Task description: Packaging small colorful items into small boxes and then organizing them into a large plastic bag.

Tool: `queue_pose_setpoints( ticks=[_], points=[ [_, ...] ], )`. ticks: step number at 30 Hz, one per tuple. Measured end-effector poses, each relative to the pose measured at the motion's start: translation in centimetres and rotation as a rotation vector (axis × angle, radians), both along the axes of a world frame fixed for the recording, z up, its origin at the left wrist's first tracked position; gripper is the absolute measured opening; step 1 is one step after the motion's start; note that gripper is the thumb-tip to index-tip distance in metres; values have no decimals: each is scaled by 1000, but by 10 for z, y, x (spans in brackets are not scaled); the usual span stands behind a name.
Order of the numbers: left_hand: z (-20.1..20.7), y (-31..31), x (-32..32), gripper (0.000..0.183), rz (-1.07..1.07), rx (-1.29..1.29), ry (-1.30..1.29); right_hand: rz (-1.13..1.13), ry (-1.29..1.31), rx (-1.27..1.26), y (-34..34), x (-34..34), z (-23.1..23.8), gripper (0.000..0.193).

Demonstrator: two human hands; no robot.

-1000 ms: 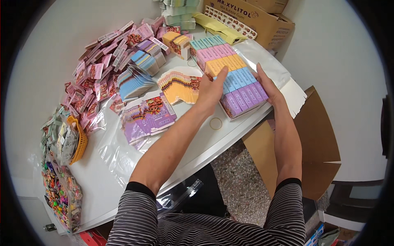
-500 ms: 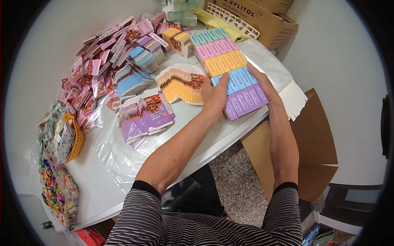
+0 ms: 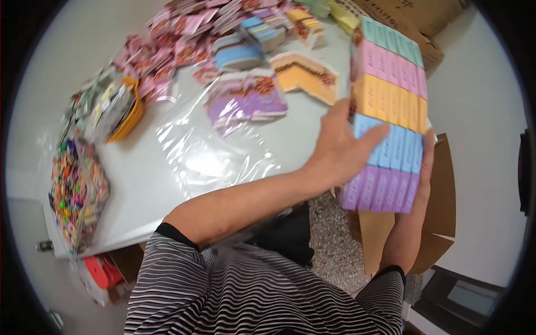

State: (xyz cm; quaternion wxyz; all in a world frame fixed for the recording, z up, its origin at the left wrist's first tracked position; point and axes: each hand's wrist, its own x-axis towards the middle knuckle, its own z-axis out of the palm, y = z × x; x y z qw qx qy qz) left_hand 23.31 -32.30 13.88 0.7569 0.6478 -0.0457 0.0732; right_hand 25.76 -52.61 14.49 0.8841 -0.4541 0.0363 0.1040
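A block of small boxes point(image 3: 391, 106) in rows of green, pink, yellow, blue and purple is gripped between my two hands, tilted up past the right edge of the table. My left hand point(image 3: 343, 148) clasps its left side, thumb across the blue row. On the opposite side my right hand point(image 3: 426, 162) holds it, mostly hidden behind the block. Left of the block, on the table, lie a fan of flat yellow cartons point(image 3: 307, 78), a pile of purple cartons point(image 3: 248, 100) and a stack of blue cartons point(image 3: 237, 53).
A heap of pink packets point(image 3: 184, 39) covers the table's far side. An orange basket point(image 3: 128, 114) and a clear bag of colourful small pieces point(image 3: 78, 192) stand at left. Clear plastic film point(image 3: 206, 162) lies in front. An open cardboard box point(image 3: 438, 218) sits below, at right.
Both hands have moved the block of boxes right and off the table, toward the open cardboard box. The view has shifted, so the table's things appear higher and some are blurred.
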Motion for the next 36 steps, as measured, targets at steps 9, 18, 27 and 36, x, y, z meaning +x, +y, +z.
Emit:
queue_pose_setpoints(
  ticks=[9, 18, 27, 36],
  points=[
    [-28, -7, -154, 71, -33, 126, 96, -19, 14, 32, -12, -149, -56, 71],
    [-53, 55, -225, 62, -386, -106, 220, 136, -112, 288, -30, -209, -114, 83],
    [-95, 161, -190, 66, 189, 1251, -254, 237, -102, 416, -28, -218, -119, 88],
    [-119, 183, -182, 34, 187, 1237, -195, 416, -47, 543, -21, -208, -121, 78]
  ],
)
